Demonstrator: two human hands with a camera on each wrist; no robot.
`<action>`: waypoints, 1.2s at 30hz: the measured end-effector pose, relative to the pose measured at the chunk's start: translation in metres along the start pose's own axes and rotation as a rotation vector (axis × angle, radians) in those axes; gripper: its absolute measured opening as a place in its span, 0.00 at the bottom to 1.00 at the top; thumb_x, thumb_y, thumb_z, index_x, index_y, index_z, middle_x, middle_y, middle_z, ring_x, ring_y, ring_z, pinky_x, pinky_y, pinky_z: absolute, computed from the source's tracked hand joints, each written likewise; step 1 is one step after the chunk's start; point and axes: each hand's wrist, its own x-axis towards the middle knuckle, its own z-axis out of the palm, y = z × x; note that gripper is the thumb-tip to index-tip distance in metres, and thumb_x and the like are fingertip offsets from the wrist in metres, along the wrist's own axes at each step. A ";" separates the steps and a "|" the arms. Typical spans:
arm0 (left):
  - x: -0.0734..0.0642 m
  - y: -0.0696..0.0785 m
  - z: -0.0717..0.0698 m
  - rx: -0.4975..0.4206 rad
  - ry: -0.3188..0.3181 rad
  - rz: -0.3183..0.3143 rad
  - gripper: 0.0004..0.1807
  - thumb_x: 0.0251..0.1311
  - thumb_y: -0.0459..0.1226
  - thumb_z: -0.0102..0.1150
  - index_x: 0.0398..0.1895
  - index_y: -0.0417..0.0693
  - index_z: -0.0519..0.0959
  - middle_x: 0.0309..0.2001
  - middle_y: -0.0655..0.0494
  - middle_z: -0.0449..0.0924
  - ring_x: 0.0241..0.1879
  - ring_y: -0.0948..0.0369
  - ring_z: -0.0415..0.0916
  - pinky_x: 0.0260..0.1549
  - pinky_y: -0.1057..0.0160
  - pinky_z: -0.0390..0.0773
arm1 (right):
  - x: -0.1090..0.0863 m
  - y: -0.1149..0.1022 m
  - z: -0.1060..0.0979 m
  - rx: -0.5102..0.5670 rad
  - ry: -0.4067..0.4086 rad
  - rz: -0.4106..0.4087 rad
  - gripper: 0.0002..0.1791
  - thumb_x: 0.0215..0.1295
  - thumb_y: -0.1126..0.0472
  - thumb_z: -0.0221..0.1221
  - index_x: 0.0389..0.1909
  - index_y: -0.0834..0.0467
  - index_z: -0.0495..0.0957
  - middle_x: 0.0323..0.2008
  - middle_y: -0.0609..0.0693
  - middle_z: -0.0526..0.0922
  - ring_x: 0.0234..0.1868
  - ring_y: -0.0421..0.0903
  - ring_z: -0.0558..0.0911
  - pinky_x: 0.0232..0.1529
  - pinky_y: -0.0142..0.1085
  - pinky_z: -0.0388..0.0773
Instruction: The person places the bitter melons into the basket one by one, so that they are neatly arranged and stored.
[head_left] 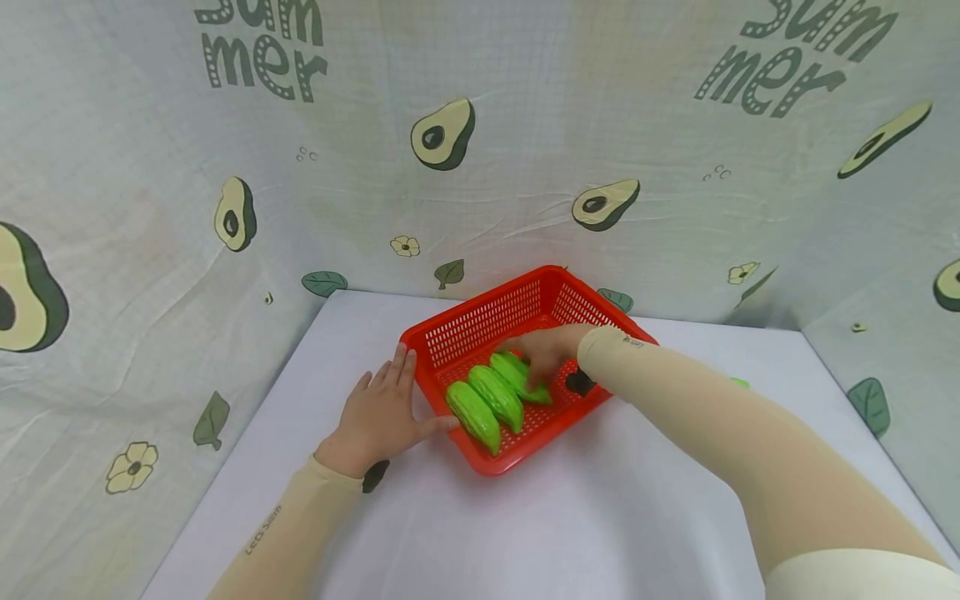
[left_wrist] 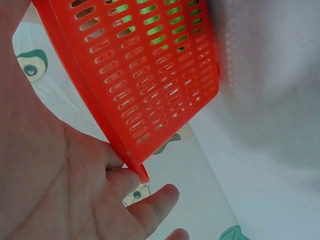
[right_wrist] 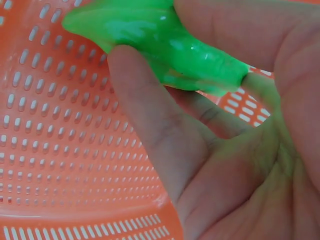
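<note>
Inside a red plastic basket lie green bitter melons side by side. My right hand reaches in from the right and grips the rightmost bitter melon. In the right wrist view, thumb and fingers close round that bitter melon above the slotted basket floor. Left of it sit a middle bitter melon and another bitter melon near the left wall. My left hand lies against the basket's left rim with fingers extended; the left wrist view shows fingertips touching the rim.
The basket stands on a white-covered table. A small green thing peeks out from behind my right forearm, mostly hidden. Cloth walls printed with avocados and leaves border the table at the back and both sides.
</note>
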 end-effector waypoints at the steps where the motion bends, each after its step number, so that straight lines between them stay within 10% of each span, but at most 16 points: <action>1: 0.000 0.000 0.000 0.002 0.000 0.000 0.69 0.34 0.82 0.27 0.70 0.37 0.47 0.71 0.42 0.43 0.66 0.44 0.50 0.60 0.41 0.53 | 0.000 0.000 0.000 -0.002 0.003 0.000 0.45 0.50 0.58 0.69 0.67 0.38 0.57 0.49 0.49 0.71 0.46 0.48 0.73 0.34 0.35 0.78; 27: 0.000 0.001 -0.001 0.013 -0.001 0.011 0.68 0.35 0.81 0.27 0.70 0.37 0.48 0.71 0.42 0.43 0.67 0.45 0.49 0.60 0.41 0.53 | -0.008 -0.002 -0.012 -0.008 -0.004 -0.026 0.43 0.51 0.61 0.68 0.67 0.40 0.58 0.51 0.51 0.73 0.46 0.45 0.75 0.33 0.34 0.79; 36: 0.000 0.000 -0.001 0.006 0.004 0.013 0.69 0.35 0.82 0.28 0.70 0.37 0.48 0.71 0.41 0.44 0.67 0.46 0.48 0.59 0.41 0.54 | -0.046 0.008 -0.041 0.084 0.091 -0.053 0.46 0.54 0.61 0.66 0.70 0.40 0.52 0.58 0.56 0.70 0.42 0.47 0.80 0.38 0.40 0.79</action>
